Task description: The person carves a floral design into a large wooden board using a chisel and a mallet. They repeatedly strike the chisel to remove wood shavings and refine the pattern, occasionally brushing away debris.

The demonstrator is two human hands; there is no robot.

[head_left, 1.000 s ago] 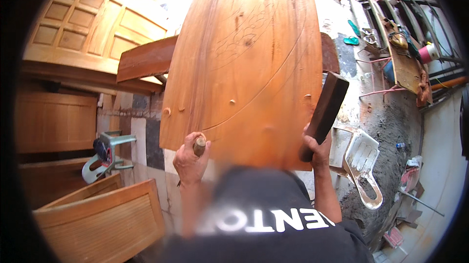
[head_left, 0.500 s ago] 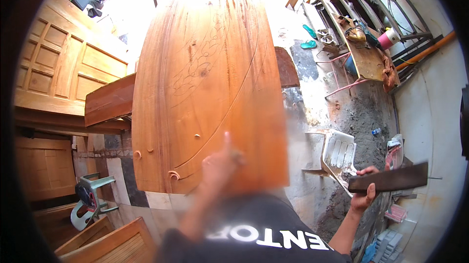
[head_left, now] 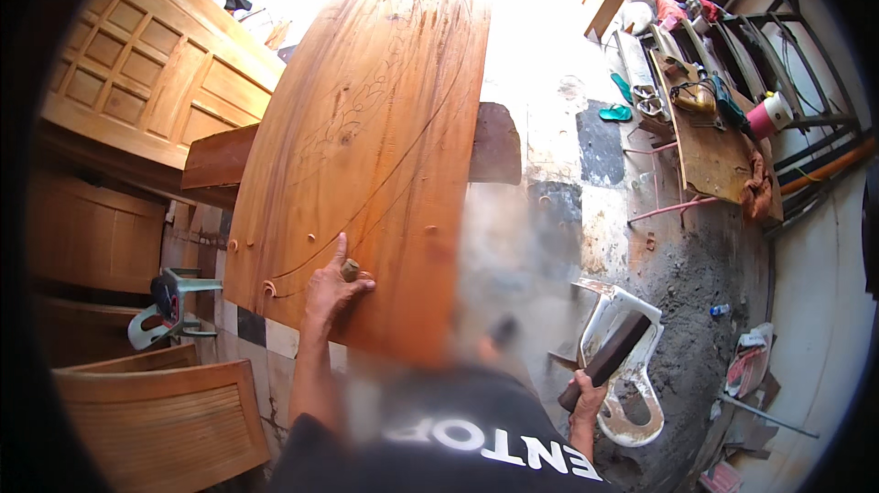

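Note:
A large reddish-brown wooden panel [head_left: 366, 173] lies before me, with carved leaf outlines and a long curved line cut into it. My left hand [head_left: 331, 292] rests at its near part, beside the curved line. The index finger points forward along the panel, while the other fingers close round a tool whose round wooden handle end [head_left: 350, 269] shows; its working end is hidden. Curled wood shavings [head_left: 269, 289] lie close by. Off the panel's right side, my right hand [head_left: 586, 394] grips a dark, flat wooden bat [head_left: 617, 351], held slanting up to the right.
A dirty white plastic chair [head_left: 652, 346] lies on the floor beyond my right hand. Further right stands a work table [head_left: 705, 154] with a power tool. Panelled doors [head_left: 137, 63] fill the left, with a pale green stool [head_left: 174, 305] and a slatted wooden panel [head_left: 165, 415] nearer.
My view has shifted. My right hand has come inward, and the bat has swung from nearly level to a steep slant. My left hand now sits nearer the curved line.

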